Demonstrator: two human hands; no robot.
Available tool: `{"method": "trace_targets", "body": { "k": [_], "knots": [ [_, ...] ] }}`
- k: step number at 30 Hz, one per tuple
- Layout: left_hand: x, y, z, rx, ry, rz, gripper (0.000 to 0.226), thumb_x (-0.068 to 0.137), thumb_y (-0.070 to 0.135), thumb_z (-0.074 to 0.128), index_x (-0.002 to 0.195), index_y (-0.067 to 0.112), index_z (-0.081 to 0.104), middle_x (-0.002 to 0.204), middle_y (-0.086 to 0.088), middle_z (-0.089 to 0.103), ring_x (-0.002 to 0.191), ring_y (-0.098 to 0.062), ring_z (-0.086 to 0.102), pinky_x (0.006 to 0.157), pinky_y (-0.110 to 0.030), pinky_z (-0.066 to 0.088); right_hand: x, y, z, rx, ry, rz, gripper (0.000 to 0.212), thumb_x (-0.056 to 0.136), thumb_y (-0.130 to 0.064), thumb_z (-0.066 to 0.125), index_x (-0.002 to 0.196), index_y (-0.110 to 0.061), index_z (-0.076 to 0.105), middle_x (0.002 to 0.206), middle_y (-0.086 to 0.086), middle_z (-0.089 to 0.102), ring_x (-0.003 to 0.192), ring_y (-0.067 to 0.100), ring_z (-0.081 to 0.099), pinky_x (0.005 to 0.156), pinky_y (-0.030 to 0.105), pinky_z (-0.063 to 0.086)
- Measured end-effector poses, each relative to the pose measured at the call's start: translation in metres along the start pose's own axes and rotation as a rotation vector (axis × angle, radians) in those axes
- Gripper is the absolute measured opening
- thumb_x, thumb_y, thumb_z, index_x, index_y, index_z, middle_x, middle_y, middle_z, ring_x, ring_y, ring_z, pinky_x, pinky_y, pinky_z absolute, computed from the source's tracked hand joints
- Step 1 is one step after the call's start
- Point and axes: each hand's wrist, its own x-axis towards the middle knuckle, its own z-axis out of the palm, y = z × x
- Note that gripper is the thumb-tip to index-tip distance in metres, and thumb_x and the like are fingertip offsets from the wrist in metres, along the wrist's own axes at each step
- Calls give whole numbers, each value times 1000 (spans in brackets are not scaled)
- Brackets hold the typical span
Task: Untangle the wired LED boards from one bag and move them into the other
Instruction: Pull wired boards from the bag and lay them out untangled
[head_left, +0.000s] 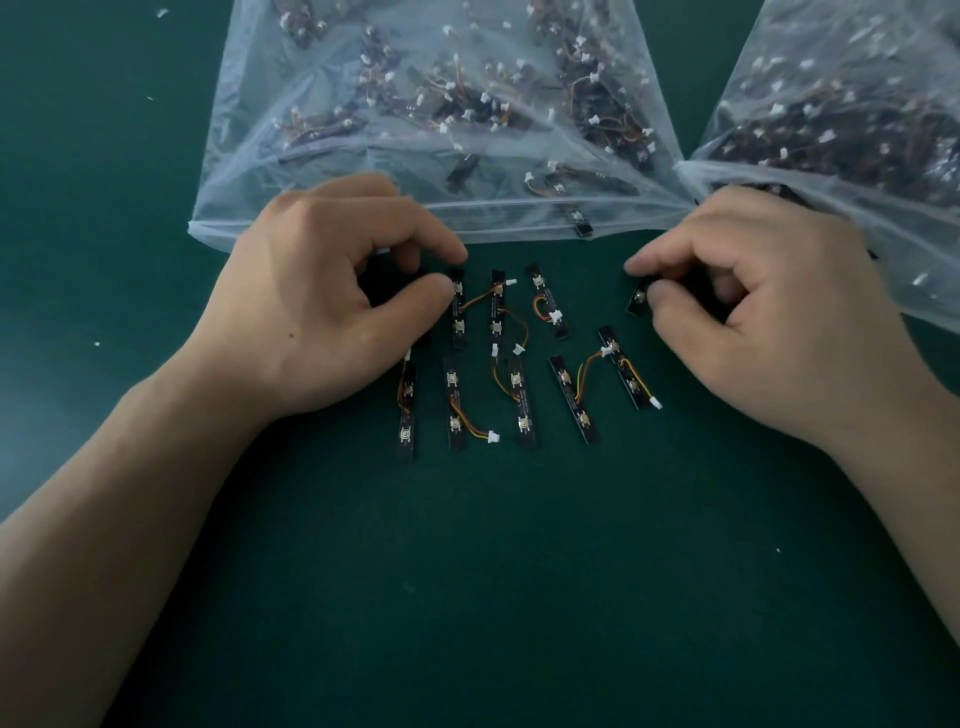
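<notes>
Plainly, we lay the freed LED boards (523, 405) side by side on the green mat (519, 571) so their wires cannot snarl: five in the near row, three beyond. Our left hand (322, 312), at 10 o'clock of them, pinches the top of the leftmost far board (457, 317), seemingly to square it; our right hand (769, 312), at 2 o'clock, pinches a ninth, tilted board (638, 301). Farther off, two clear bags lie mouths toward us for easy reach: the middle bag (249, 197) at 12 o'clock, the right bag (935, 306) at 2, both holding tangled boards.
</notes>
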Motion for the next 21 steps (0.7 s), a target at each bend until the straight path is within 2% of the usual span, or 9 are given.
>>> {"method": "trace_targets", "body": {
  "k": [3,6,8,10,12,14,15,19,21],
  "knots": [
    [0,-1,0,4,-1,3,19,88,29,69,104,26,79,87,6,62,78,-19,60,71,-37,48,-1,1,3,17,-26,-60,19,95,-21,66,107,-24,81,98,-10,66,70,6,56,60,43,50],
    [0,-1,1,6,-3,8,18,89,29,69,104,26,79,87,6,62,79,-20,60,71,-39,48,0,3,3,19,-41,-109,18,100,-21,67,111,-23,81,101,-7,66,78,-2,54,65,41,50],
    [0,-2,1,7,-4,8,18,89,29,69,104,26,79,87,7,62,78,-20,60,71,-39,48,0,3,2,22,-56,-147,18,102,-20,67,114,-22,80,102,-7,66,82,1,57,68,39,51],
    [0,-2,1,6,-2,8,18,88,29,69,103,27,79,86,8,61,77,-19,60,71,-38,48,0,3,2,25,-70,-166,18,102,-18,67,115,-21,80,103,-10,66,82,4,59,70,37,51],
    [0,-1,1,5,-2,8,19,88,30,69,103,27,79,86,9,61,76,-16,59,70,-36,48,0,3,2,30,-73,-155,18,100,-17,70,115,-21,78,99,-23,61,75,4,56,70,28,46],
    [0,-1,1,6,-5,10,19,88,30,69,103,27,79,86,10,61,75,-15,59,69,-35,48,0,3,1,38,-58,-119,17,96,-18,74,112,-23,75,86,-32,55,67,11,53,69,21,43],
    [0,-1,1,8,-5,10,19,88,30,69,103,27,79,86,10,61,75,-15,59,69,-35,48,-1,2,1,42,-50,-106,16,95,-18,76,109,-23,75,80,-29,55,65,15,52,68,20,43],
    [0,0,0,14,-5,11,19,88,30,69,103,27,79,87,9,62,76,-16,59,70,-36,48,0,2,2,62,-58,-94,6,93,-21,77,99,-19,76,89,-10,65,65,14,52,66,36,47],
    [0,0,0,14,-4,10,19,88,30,69,103,27,79,87,9,62,76,-15,59,70,-36,48,0,3,2,66,-56,-83,6,94,-23,77,99,-19,77,90,-12,63,66,9,51,65,34,46]
  ]
}}
